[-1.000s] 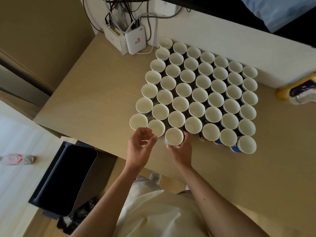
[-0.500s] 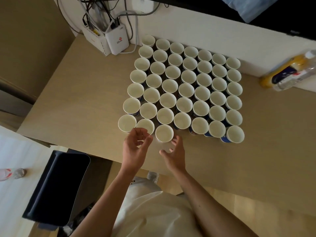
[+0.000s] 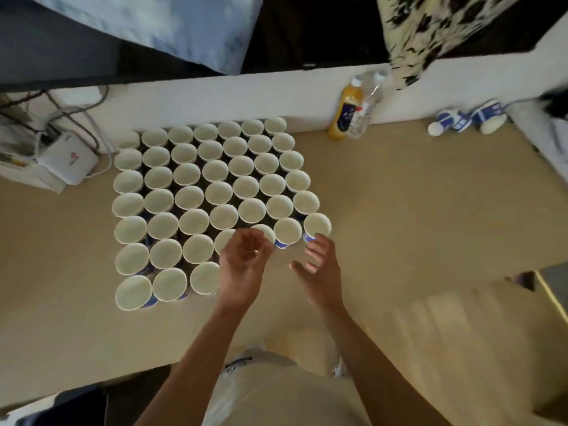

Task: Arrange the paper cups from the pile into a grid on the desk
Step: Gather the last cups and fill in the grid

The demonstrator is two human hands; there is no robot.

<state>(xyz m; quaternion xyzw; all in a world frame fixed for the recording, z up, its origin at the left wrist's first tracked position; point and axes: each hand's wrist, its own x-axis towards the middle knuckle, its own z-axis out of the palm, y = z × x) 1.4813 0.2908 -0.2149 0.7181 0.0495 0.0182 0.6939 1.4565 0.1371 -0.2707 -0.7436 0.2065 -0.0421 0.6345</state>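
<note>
Landmark: the grid of paper cups [image 3: 215, 192] stands on the beige counter [image 3: 415, 210], mouths up, packed rim against rim in slanted rows.
Left hand [image 3: 244, 265]: it hovers over the grid's near edge and hides parts of two cups there. The fingers are loosely curled, so the grip is narrow, and it holds nothing that shows.
Right hand [image 3: 321, 272]: it is just outside the grid's near right corner. The fingers are relaxed and spread, so the grip is wide and empty.
Corner cup [image 3: 317, 226]: it stands upright at the grid's near right corner, with a blue band low on its wall. The right fingertips [image 3: 312, 242] are at its base; whether they touch it or sit just beside it cannot be told.
Pile of cups [image 3: 467, 118]: blue-and-white cups lie on their sides, well to the right of the grid, by the white wall [image 3: 246, 103].
Bottles: an orange bottle [image 3: 344, 115] and a clear bottle [image 3: 367, 106] lie side by side beyond the grid's far right corner, against the wall.
White box [image 3: 67, 161]: it sits left of the grid, with cables [image 3: 76, 118] running behind it.
Cloths: a pale blue cloth [image 3: 172, 26] hangs beyond the grid's far side. A flowered cloth [image 3: 436, 32] hangs beyond and to the right of the grid.
Sharpness: the whole view is motion-blurred.
</note>
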